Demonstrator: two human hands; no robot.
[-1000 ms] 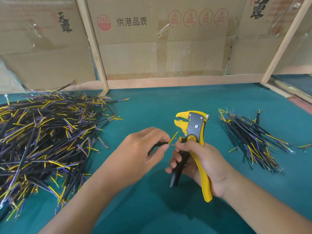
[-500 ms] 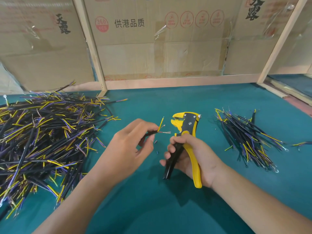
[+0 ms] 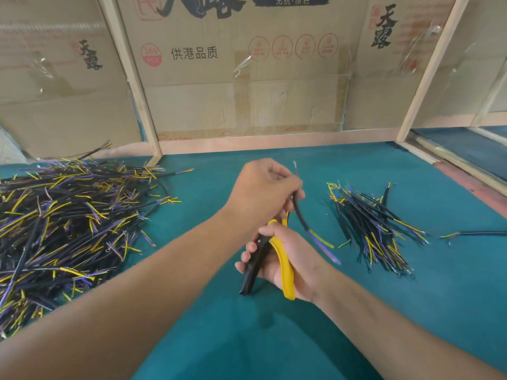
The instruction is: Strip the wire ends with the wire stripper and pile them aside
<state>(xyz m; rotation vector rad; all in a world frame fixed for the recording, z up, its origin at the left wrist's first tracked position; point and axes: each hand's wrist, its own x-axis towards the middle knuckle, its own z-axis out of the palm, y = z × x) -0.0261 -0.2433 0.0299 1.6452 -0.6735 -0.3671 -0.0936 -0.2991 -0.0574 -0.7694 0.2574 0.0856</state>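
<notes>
At frame centre, a black wire point(image 3: 299, 212) with yellow and purple cores hangs from the pinching fingers of the left hand point(image 3: 264, 192). Just below, the right hand point(image 3: 288, 259) grips the handles of a yellow-and-black wire stripper point(image 3: 285, 266). A small wire pile point(image 3: 370, 229) lies at right, a large heap point(image 3: 68, 223) at left, on the teal tabletop point(image 3: 274, 338).

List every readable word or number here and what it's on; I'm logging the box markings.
"供港品质": middle box.
"360": red round stamp on that box; its lower line is blurred.
"无抗·原色": black banner at its top.
"天露": left box and right box.
Four red circles: too small to read.
</notes>
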